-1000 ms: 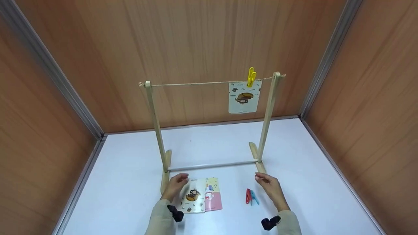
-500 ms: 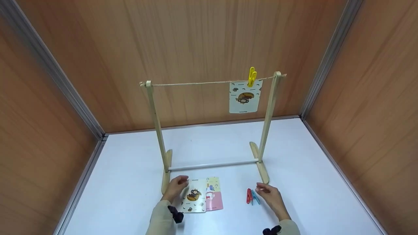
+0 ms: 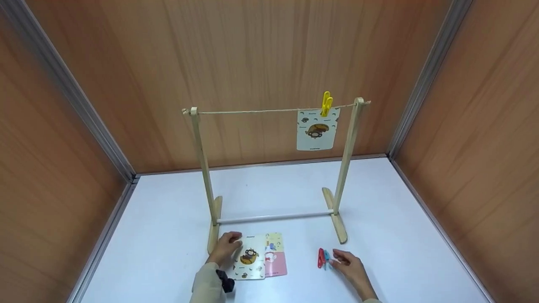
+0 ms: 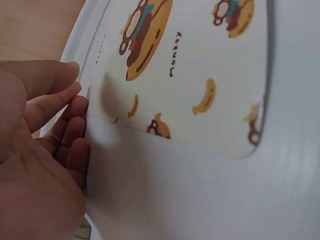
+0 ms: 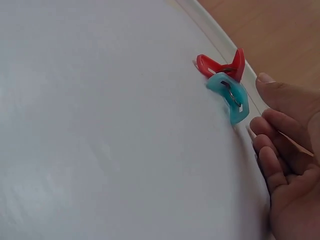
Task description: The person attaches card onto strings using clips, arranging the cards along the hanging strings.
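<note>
My left hand [image 3: 225, 247] rests at the left edge of a white card with a monkey-and-banana print [image 3: 249, 257]. In the left wrist view its fingers are loosely bent beside the card [image 4: 190, 60], with no grip on it. A pink and yellow card [image 3: 276, 264] lies partly under the monkey card. My right hand [image 3: 353, 270] is just right of two small clothespins, one red [image 3: 321, 258] and one blue [image 3: 326, 255]. The right wrist view shows its relaxed thumb and fingers beside the blue clothespin [image 5: 240, 95], holding nothing; the red clothespin [image 5: 239, 62] lies against the blue one.
Behind the cards stands a wooden frame [image 3: 202, 164] with a string [image 3: 252, 111] across its top. A yellow clothespin [image 3: 326, 104] clips an upside-down monkey card [image 3: 316, 131] to the string's right side. Wooden walls [image 3: 252, 50] enclose the white table [image 3: 160, 235].
My right hand has come down from beside the frame's right foot to the clothespins. The left hand has stayed by the card, and the head view has tilted slightly.
</note>
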### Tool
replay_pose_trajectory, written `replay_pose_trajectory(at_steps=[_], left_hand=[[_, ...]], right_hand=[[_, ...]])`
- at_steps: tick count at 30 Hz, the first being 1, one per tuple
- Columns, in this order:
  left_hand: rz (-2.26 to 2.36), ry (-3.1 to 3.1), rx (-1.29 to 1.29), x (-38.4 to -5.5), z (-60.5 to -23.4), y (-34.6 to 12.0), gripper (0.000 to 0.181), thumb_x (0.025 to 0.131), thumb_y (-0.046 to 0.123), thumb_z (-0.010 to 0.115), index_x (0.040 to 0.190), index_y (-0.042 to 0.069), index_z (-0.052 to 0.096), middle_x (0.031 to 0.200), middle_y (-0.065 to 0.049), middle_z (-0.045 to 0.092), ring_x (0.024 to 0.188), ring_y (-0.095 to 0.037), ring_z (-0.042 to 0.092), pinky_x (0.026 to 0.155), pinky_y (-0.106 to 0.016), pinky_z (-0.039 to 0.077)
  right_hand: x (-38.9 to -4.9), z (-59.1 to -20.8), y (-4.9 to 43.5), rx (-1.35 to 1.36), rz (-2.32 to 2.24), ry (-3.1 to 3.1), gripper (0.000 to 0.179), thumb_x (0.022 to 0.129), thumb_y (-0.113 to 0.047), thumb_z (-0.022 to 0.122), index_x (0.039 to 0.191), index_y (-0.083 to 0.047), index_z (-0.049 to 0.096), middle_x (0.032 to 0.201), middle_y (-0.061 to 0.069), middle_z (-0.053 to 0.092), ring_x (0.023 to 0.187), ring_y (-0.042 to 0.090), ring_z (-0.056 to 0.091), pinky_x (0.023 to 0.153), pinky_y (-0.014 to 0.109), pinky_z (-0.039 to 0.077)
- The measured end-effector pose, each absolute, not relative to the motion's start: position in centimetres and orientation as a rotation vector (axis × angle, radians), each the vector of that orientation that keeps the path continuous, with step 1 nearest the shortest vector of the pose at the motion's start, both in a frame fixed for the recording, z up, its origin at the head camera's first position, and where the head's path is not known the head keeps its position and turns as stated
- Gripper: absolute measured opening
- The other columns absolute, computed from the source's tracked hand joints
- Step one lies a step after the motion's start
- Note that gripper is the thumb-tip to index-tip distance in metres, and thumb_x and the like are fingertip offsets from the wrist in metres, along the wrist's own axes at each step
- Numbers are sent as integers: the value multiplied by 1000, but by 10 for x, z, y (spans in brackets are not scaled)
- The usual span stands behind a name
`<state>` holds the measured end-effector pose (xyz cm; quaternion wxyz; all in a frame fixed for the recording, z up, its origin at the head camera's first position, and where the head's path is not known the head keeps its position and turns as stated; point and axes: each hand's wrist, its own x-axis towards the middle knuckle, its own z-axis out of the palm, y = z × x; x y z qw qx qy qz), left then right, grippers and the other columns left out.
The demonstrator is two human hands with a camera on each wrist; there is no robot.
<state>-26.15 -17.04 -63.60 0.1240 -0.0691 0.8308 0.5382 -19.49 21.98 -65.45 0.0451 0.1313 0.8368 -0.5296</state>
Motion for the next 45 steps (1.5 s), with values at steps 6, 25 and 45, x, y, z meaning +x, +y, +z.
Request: replay_pose_trajectory(at_steps=[6,25,45], left_hand=[[1548,2428,-189,-257,-638,-172,37,90,10,61,124,-2,55,128,-20,54,125,-39,47,108,-53,35],[1451,2503,-72,-265,-633,-177,32,86,5,65,117,-2,60,120,-17,57,117,-36,52,104,-51,39],[1433,2537,-1,-265,-632,-179,34,81,3,71,114,-1,62,117,-17,56,114,-37,52,103,-53,38]], right_hand=[[-184,-659,215,259,-1589,2641,55,75,-28,81,118,3,64,107,12,63,102,25,60,95,42,48],[-186,-658,208,142,-1334,2789,70,70,-32,84,126,1,59,109,13,50,105,30,48,95,48,41],[-187,-661,209,126,-1308,2821,59,72,-28,83,121,-2,62,111,12,51,108,32,48,97,50,40]])
